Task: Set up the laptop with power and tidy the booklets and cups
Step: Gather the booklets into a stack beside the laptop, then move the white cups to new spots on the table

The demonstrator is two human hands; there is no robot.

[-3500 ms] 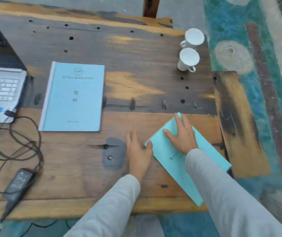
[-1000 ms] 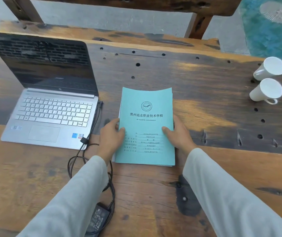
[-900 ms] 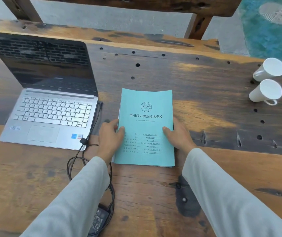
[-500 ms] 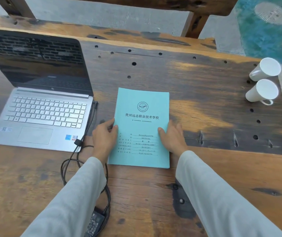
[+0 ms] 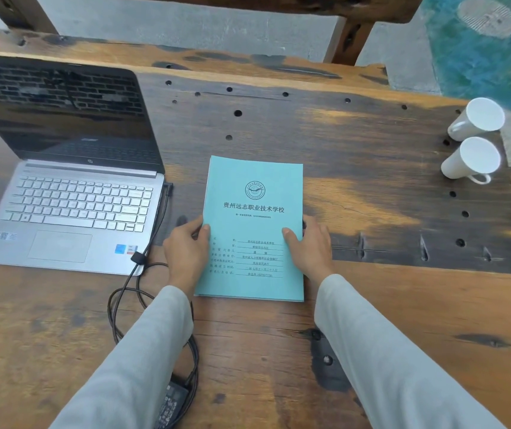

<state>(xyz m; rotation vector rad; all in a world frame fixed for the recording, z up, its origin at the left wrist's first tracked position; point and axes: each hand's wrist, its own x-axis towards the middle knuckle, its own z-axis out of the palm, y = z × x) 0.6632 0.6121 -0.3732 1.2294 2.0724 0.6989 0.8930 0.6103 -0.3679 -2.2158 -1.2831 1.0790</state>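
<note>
Teal booklets [image 5: 254,212]: flat on the table [image 5: 387,320], centre, just right of the laptop [image 5: 71,209], long edges running away from the person. A sliver of a second edge shows under the near edge of the top cover, so this is a thin stack.

Hands: left hand [image 5: 186,252] at the left edge and right hand [image 5: 311,249] at the right edge, each with the thumb laid on the cover and the fingers curled down along the side. They pinch the stack between them. Cannot tell whether the fingers reach underneath.

Handling, as judged:
- The booklets are light, with matt paper covers, and will sag if lifted by one corner.
- The covers probably slide on one another, so square them by pressing both long edges, as held now.
- To lift, take the middle of the long edges or support from below.

White cups [image 5: 472,137]: two of them, touching or nearly so, at the far right near the table edge.
- Glazed ceramic by the look: hard, smooth and breakable.
- The nearer one shows a loop handle, the best hold.
- Cannot tell whether they stand upright.

Table: rough, weathered plank, patchy dark stain, bored holes and cracks. Paper may snag.

Power cable [image 5: 124,305]: thin, black and limp, looping from the laptop's right side down to the power adapter [image 5: 172,404], a black brick at the near edge.
</note>
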